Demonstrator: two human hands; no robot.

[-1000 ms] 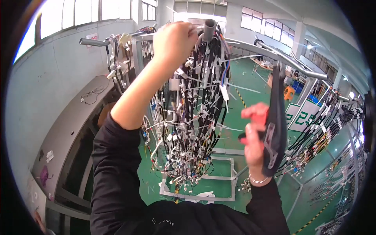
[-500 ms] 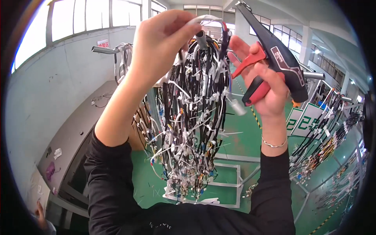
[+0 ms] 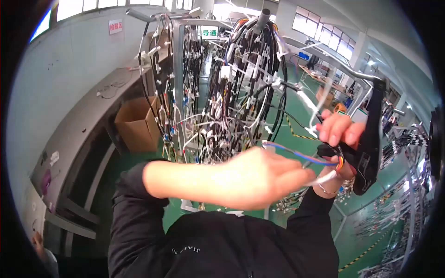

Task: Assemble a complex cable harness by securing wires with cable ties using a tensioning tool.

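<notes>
My left hand (image 3: 259, 178) reaches across to the right, its fingers closed on a cable with a white sleeve (image 3: 327, 178). Blue and brown wires (image 3: 296, 153) run above that hand toward an orange and yellow wire section (image 3: 341, 163) beside my right hand. Curled fingers of my right hand (image 3: 342, 129) hold a black cable tie gun (image 3: 371, 143), its long nose pointing up. Its red trigger, seen earlier, is hidden. Whether the right fingers also pinch the cable is unclear. Beyond both hands hangs a thick bundle of black and white wire harnesses (image 3: 250, 69).
A metal peg (image 3: 263, 19) carries the bundle on a grey frame (image 3: 178, 69). More harnesses (image 3: 412, 148) hang at the right. A cardboard box (image 3: 134, 127) stands by the long bench (image 3: 69, 139) at left. Another person's hand (image 3: 38, 242) shows at the lower left.
Both hands have come down from the top of the bundle. My left hand moved right with the cable, close to my right hand; the cable tie gun moved lower and turned more upright.
</notes>
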